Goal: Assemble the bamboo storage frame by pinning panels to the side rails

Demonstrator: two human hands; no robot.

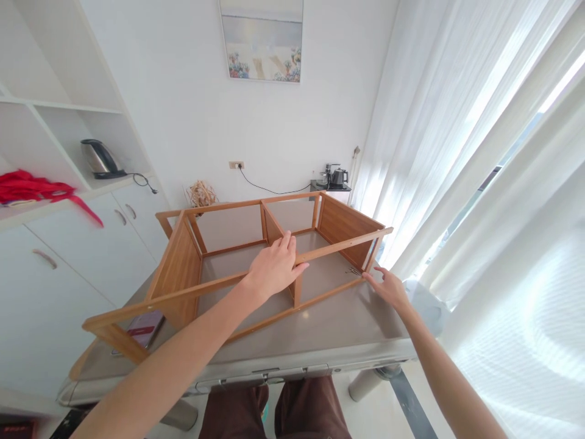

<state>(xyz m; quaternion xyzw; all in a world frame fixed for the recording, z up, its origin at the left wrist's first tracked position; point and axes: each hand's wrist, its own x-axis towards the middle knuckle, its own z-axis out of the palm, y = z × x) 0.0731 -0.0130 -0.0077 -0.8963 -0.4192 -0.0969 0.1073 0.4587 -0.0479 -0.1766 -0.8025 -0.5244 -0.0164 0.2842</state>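
A wooden shelf rack (345, 245) with slatted panels lies on its side on the table. My left hand (273, 266) is closed over its near upper rail, where the middle divider meets it; the fingers reach over the rail and the thumb lies along the near side. At the rack's lower right corner is my right hand (388, 288), thumb and finger apart, its tips at or very near the wood. Several small thin metal pieces (353, 271) lie on the table just inside that corner, too small to name.
The grey-brown table (329, 332) ends just before my legs. Under the rack's left end lies a flat boxlike item (144, 329). White cabinets (68, 256) with a kettle (100, 158) stand left, curtains (498, 201) hang right. A coffee maker (329, 175) stands behind.
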